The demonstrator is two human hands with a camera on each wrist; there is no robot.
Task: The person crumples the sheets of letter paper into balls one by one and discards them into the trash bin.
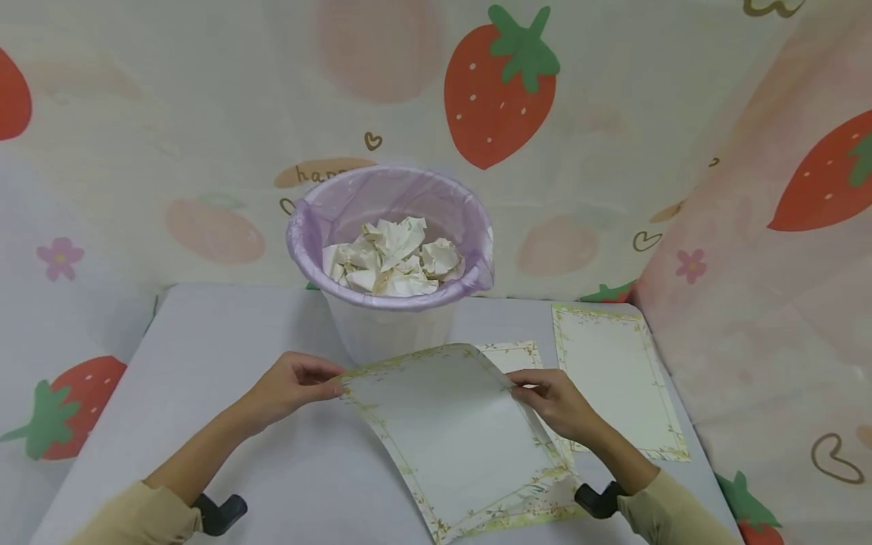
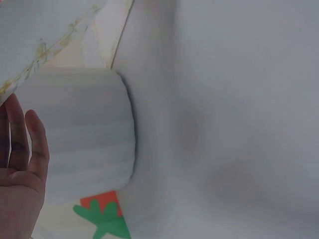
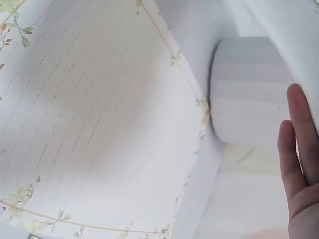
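A sheet of floral-bordered paper (image 1: 450, 431) is lifted at its far edge and bends toward the near side of the table. My left hand (image 1: 289, 390) pinches its far left corner between thumb and fingers. On the right edge, near the far corner, my right hand (image 1: 559, 405) pinches the same sheet. Beneath it lies another bordered sheet (image 3: 114, 124), with dotted writing lines showing in the right wrist view; the lifted sheet hides most of it from the head view. Each wrist view catches only part of its hand, the left fingers (image 2: 19, 144) and right fingers (image 3: 301, 124), beside the paper.
Behind the lifted sheet stands a white ribbed bin (image 1: 388, 329) with a purple liner (image 1: 309, 261) folded over its rim. Several crumpled papers (image 1: 398, 253) sit inside. Another bordered sheet (image 1: 616, 378) lies at the table's right side. Strawberry-printed cloth (image 1: 613, 151) surrounds the white table (image 1: 225, 325).
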